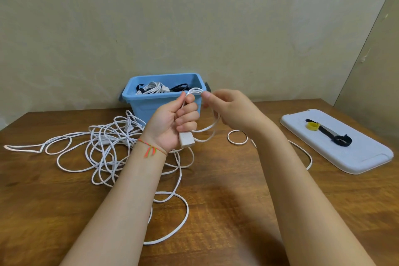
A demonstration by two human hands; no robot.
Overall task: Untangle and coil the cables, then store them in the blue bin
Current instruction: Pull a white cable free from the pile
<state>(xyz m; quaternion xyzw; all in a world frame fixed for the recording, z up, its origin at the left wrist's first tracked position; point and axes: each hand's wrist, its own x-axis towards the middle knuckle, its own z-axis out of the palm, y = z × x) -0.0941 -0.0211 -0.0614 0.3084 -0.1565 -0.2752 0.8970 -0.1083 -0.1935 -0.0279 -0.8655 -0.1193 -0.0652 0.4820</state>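
Observation:
A long white cable [103,151] lies in a loose tangle across the wooden table, left and centre. My left hand [172,123] grips a few coiled loops of it together with its white rectangular plug block [186,139], held up in front of the blue bin [151,101]. My right hand [228,108] pinches the top of those loops just right of the left hand. The bin stands against the wall and holds coiled white and black cables [159,88].
The bin's pale lid [349,157] lies flat at the right with a yellow strap roll [313,126] and a black strap [336,136] on it. A small loop of white cable [237,136] lies between my right forearm and the lid.

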